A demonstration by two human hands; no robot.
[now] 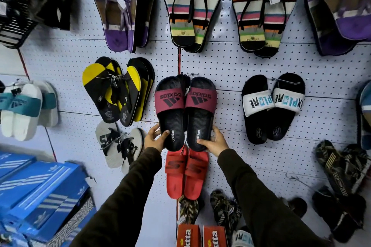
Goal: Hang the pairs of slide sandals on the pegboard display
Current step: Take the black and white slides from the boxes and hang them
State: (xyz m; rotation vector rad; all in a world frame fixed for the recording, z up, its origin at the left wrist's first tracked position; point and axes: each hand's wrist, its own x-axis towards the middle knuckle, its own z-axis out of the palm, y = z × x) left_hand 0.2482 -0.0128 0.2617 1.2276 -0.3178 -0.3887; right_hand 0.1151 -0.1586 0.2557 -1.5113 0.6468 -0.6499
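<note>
Held up against the white perforated pegboard (230,62): a pair of black slide sandals with maroon straps (185,110), toes up, at the centre seam. Left hand (155,138) clasped around the heel of the left slide, right hand (215,142) clasped around the heel of the right one. Directly below, touching the heels, a pair of red slides (186,172); to the right, black slides with white lettered straps (273,106).

Shoe shop: pegboard (230,66) hung with tagged sandals (265,16).
</note>
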